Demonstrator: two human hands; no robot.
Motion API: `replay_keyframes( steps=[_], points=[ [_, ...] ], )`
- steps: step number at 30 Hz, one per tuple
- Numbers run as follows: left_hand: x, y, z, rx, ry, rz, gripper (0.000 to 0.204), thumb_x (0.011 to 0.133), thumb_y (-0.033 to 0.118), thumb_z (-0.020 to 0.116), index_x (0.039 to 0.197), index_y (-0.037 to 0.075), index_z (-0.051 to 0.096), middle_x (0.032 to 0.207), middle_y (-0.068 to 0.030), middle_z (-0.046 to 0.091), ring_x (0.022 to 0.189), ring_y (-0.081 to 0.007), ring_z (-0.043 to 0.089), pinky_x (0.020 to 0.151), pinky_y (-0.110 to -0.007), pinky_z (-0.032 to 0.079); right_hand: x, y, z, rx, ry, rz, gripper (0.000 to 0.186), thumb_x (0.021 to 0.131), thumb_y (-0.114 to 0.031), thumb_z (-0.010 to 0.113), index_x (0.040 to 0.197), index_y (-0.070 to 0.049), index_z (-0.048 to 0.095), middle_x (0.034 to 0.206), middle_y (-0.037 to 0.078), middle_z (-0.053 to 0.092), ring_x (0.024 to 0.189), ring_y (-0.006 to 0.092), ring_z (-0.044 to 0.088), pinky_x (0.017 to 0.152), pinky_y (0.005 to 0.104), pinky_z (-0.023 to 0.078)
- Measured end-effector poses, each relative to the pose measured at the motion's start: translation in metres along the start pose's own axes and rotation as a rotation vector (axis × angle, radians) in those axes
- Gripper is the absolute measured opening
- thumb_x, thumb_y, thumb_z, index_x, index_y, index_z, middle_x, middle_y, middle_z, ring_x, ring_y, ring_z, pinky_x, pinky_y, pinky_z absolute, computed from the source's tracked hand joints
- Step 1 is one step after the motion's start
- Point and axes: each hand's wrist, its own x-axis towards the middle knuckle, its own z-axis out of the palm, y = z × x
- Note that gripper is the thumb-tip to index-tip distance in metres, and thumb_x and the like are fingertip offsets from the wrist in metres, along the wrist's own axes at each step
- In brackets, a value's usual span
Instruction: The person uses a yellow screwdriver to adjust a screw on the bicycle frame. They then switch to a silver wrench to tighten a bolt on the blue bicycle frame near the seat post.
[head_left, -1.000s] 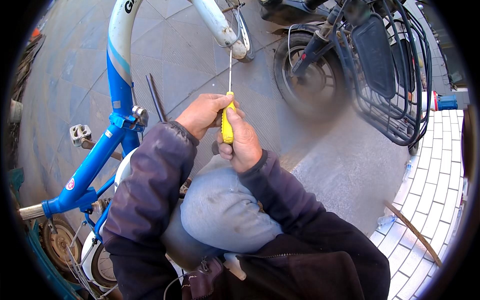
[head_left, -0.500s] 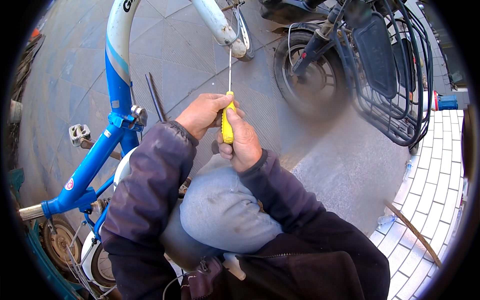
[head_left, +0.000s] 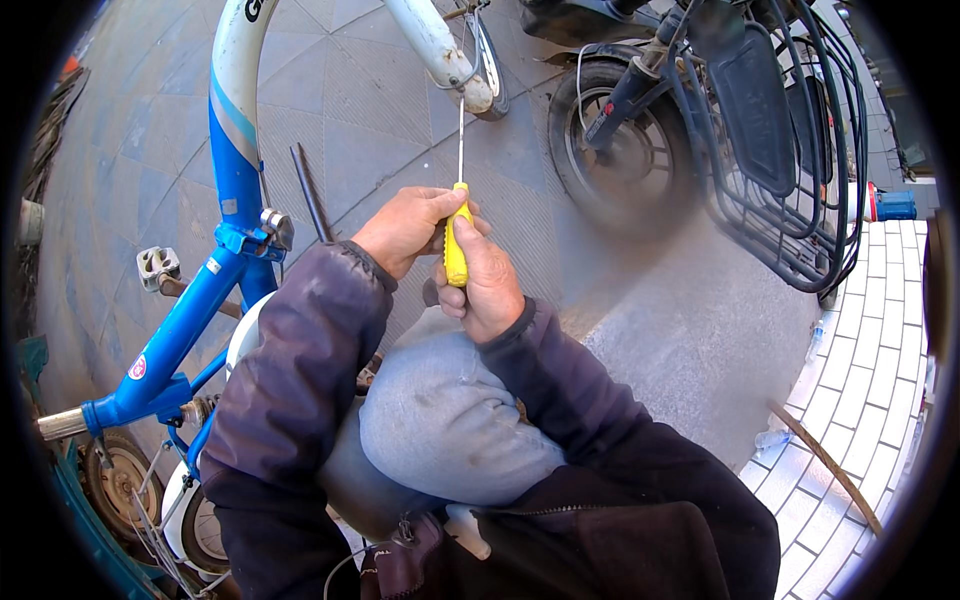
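Note:
Both my hands are closed on one screwdriver (head_left: 457, 250) with a yellow ridged handle and a thin metal shaft. My left hand (head_left: 408, 228) grips the handle near its upper end, and my right hand (head_left: 482, 280) wraps round its lower part. Its shaft points away from me, and the tip meets the rusty end of a white frame tube (head_left: 430, 45). This tube belongs to a blue and white bicycle frame (head_left: 235, 170) on my left. Some fingers are hidden behind the handle and the palms.
An electric scooter's front wheel (head_left: 625, 140) and black wire basket (head_left: 790, 190) stand at the far right. A dark rod (head_left: 311, 192) lies on the paving beyond my left forearm. A bicycle pedal (head_left: 158, 268) sticks out at the left. A wooden stick (head_left: 825, 465) crosses white tiles at the right.

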Motion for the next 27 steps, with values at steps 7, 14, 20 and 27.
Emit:
replay_keyframes(
  steps=[7,14,20,27],
  points=[
    [-0.0005,0.0003,0.0002,0.006,-0.004,-0.002,0.042,0.107,0.036,0.049,0.117,-0.001,0.064,0.107,-0.0156,0.071,0.093,-0.0201,0.067,0.088,-0.034,0.055,-0.0009,-0.0009,-0.0005,-0.003,0.013,0.008,0.046,0.101,-0.056,0.051,0.104,-0.01,0.051,0.07,0.005,0.055,0.048,0.0093,0.046,0.043,0.0227,0.036],
    [0.0006,-0.0009,-0.0011,0.011,0.003,-0.002,0.042,0.107,0.037,0.049,0.117,-0.001,0.065,0.105,-0.0146,0.071,0.092,-0.0188,0.067,0.087,-0.033,0.055,0.0002,-0.0007,-0.0009,-0.001,0.002,0.006,0.047,0.101,-0.056,0.051,0.104,-0.009,0.051,0.069,0.005,0.054,0.048,0.0091,0.045,0.043,0.0224,0.036],
    [0.0009,-0.0019,-0.002,0.012,0.007,0.005,0.041,0.107,0.036,0.05,0.118,-0.001,0.065,0.105,-0.0132,0.07,0.092,-0.018,0.066,0.086,-0.032,0.054,0.0,0.0,-0.0012,-0.019,0.003,-0.004,0.048,0.101,-0.057,0.052,0.105,-0.009,0.051,0.07,0.005,0.054,0.048,0.0084,0.045,0.043,0.0221,0.036],
    [0.0033,-0.0031,-0.0013,0.042,0.013,-0.001,0.04,0.106,0.035,0.052,0.119,-0.001,0.064,0.107,-0.0116,0.069,0.094,-0.0172,0.066,0.086,-0.031,0.054,0.0039,0.004,-0.0055,-0.121,0.1,-0.016,0.046,0.099,-0.054,0.057,0.108,-0.009,0.053,0.07,0.004,0.055,0.047,0.0079,0.045,0.042,0.0223,0.035]
  ],
)
